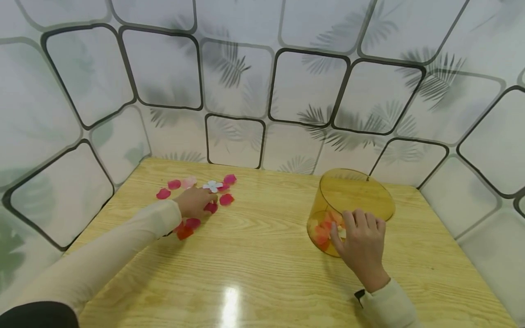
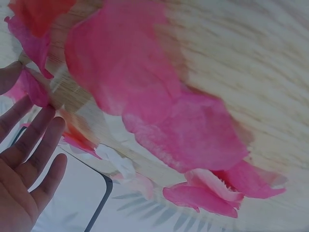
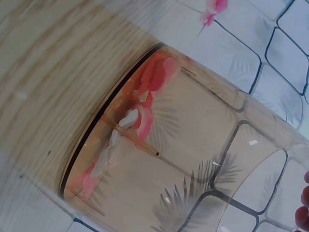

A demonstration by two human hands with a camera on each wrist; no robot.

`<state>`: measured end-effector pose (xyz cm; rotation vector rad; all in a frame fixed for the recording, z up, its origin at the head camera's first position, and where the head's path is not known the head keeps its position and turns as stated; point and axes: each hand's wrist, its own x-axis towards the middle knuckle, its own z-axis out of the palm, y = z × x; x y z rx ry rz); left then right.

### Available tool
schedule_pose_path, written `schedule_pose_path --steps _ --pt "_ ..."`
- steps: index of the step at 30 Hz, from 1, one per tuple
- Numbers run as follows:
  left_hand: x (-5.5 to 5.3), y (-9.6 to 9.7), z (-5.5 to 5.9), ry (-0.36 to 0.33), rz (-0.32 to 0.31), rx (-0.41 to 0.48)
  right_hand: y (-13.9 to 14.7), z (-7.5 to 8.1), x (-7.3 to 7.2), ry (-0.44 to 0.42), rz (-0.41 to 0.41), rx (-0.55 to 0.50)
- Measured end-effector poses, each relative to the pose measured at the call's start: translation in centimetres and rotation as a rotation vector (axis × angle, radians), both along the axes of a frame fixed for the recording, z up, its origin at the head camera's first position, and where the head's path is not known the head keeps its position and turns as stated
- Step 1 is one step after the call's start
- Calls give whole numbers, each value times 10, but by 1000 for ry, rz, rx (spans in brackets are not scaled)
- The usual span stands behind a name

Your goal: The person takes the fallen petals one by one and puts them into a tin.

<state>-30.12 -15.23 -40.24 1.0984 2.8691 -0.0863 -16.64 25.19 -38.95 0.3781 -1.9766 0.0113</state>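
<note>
The left hand (image 1: 194, 202), well to the left of the jar (image 1: 317, 206), has its thumb and index finger brought together on a pink petal (image 2: 35, 91), pinching it. Its other three fingers are extended and slightly apart; in the left wrist view their tips hold nothing. The right hand (image 1: 362, 241) is at the jar's near rim: the four fingers lie side by side, bent over the edge, while the thumb stands away from them, down against the outside of the near wall, so the rim is gripped between. The right wrist view catches only a few fingertips, beside the jar's open end.

The left arm stretches long and low across the table (image 1: 262, 273), back of the hand upward, its cream sleeve (image 1: 123, 241) ending at the wrist. The right forearm is on the jar's near side and points up to it, the hand raised above the table with its back toward the head camera.

The jar stands upright, clear amber, with red, pink and white pieces (image 1: 324, 230) at its bottom. Well to its left, loose petals (image 1: 163, 193) lie around the left hand, and a white flower (image 1: 213, 186) lies just beyond the fingers. Behind the jar is a leaf-patterned wall (image 1: 235, 82).
</note>
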Motion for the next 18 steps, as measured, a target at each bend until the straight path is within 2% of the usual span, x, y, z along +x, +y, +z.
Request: schedule_pose_path --steps 6,14,18 --pt "-2 2 -4 28 -11 14 -1 1 0 5 5 -3" --pt "0 4 -4 -4 17 53 -1 1 0 14 7 -9" --pt "0 4 -5 -23 7 82 -1 2 -1 8 7 -9"
